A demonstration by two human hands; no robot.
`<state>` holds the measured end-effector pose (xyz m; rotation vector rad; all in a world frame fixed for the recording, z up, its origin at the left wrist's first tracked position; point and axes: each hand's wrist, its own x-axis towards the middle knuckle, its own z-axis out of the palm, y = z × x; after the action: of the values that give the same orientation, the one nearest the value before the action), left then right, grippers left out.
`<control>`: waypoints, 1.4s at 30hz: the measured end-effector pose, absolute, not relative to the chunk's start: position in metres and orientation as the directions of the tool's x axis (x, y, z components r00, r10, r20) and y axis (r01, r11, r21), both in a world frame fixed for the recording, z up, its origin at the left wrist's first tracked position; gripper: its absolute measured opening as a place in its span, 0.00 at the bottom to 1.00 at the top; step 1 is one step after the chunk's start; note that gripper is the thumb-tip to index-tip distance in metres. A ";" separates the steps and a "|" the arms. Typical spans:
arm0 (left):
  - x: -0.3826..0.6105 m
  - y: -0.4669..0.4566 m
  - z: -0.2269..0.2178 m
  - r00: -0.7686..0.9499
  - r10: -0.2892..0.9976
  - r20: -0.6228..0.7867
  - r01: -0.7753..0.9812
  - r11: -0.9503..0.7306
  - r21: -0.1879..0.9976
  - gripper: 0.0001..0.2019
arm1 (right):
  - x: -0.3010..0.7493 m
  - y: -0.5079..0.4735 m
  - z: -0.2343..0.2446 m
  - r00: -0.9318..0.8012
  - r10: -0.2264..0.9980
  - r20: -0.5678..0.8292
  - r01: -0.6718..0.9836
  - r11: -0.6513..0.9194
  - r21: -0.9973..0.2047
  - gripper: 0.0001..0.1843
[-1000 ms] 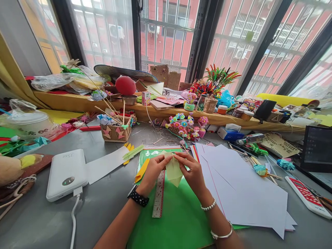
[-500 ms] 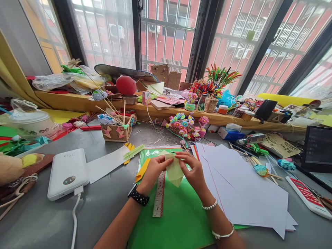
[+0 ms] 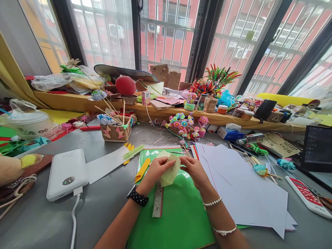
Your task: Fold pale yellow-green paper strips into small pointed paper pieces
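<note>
Table: grey top [image 3: 103, 218], running across the lower half of the frame, crowded along its far side.
Room: barred windows [image 3: 171, 45] fill the top of the frame, with a pink building outside; below them a cloth-covered ledge [image 3: 168, 112] holds craft things.
Mat: one green sheet [image 3: 184, 214], lower centre.
Pale green paper: one folded piece [image 3: 168, 176], centre of the frame, raised over the green sheet.
Left hand: thumb and fingers [image 3: 155, 171] pinch the paper from its left.
Right hand: fingertips [image 3: 193, 171] at the paper's right edge; whether they grip it, I cannot tell.
Wrists: one watch [image 3: 138, 196] on the left, two bracelets [image 3: 212, 202] on the right.
Ruler: one [image 3: 158, 202], on the green sheet, below the paper.
Yellow folded strip: one [image 3: 142, 170] just beside the left hand.
White sheets: a stack [image 3: 243, 186], right of centre; number unclear.
Power bank: one [image 3: 66, 169], lower left, cable plugged in.
Calculator: one [image 3: 308, 197], lower right.
Balloon: one, red [image 3: 125, 85], on the ledge, left of upper centre.
</note>
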<state>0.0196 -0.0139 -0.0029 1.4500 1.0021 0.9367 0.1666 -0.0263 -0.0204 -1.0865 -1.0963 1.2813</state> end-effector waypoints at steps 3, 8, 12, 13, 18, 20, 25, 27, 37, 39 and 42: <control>0.020 -0.014 -0.003 0.316 0.947 0.048 0.124 -0.091 0.988 0.15 | 0.166 -0.027 -0.020 -0.006 1.000 -0.010 -0.146 -0.010 -0.989 0.15; 0.019 -0.013 -0.004 0.329 0.941 0.072 0.156 -0.130 0.979 0.15 | 0.165 -0.027 -0.020 0.024 1.000 -0.017 -0.125 -0.014 -0.992 0.12; 0.019 -0.013 -0.005 0.329 0.939 0.099 0.171 -0.162 0.972 0.15 | 0.165 -0.027 -0.019 0.010 1.000 -0.030 -0.147 -0.028 -0.989 0.13; 0.019 -0.013 -0.005 0.325 0.940 0.106 0.180 -0.171 0.969 0.15 | 0.165 -0.027 -0.019 0.008 0.999 -0.033 -0.145 -0.031 -0.989 0.13; 0.020 -0.013 -0.007 0.329 0.936 0.124 0.205 -0.198 0.958 0.15 | 0.164 -0.027 -0.021 0.020 0.999 -0.029 -0.132 -0.026 -0.991 0.12; 0.020 -0.012 -0.008 0.334 0.935 0.117 0.203 -0.193 0.960 0.15 | 0.164 -0.027 -0.021 0.024 1.000 -0.021 -0.132 -0.018 -0.991 0.12; 0.020 -0.012 -0.008 0.333 0.941 0.055 0.171 -0.117 0.978 0.16 | 0.164 -0.028 -0.020 0.029 0.999 -0.021 -0.127 -0.018 -0.992 0.11; 0.020 -0.013 -0.009 0.331 0.942 0.053 0.156 -0.110 0.982 0.16 | 0.163 -0.029 -0.019 0.032 0.999 -0.019 -0.121 -0.015 -0.992 0.12; 0.020 -0.012 -0.010 0.305 0.946 0.105 0.175 -0.164 0.971 0.16 | 0.163 -0.029 -0.020 0.026 0.997 -0.078 -0.056 -0.077 -0.995 0.15; 0.020 -0.012 -0.011 0.306 0.947 0.099 0.187 -0.162 0.969 0.16 | 0.163 -0.029 -0.020 0.025 0.997 -0.070 -0.029 -0.069 -0.997 0.14; 0.020 -0.011 -0.012 0.307 0.947 0.096 0.190 -0.160 0.969 0.16 | 0.163 -0.028 -0.022 0.053 0.998 -0.039 -0.009 -0.039 -0.999 0.14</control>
<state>0.0198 -0.0109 -0.0122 1.5894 1.0659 0.9642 0.1627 -0.0276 -0.0217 -1.2566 -1.1459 1.2023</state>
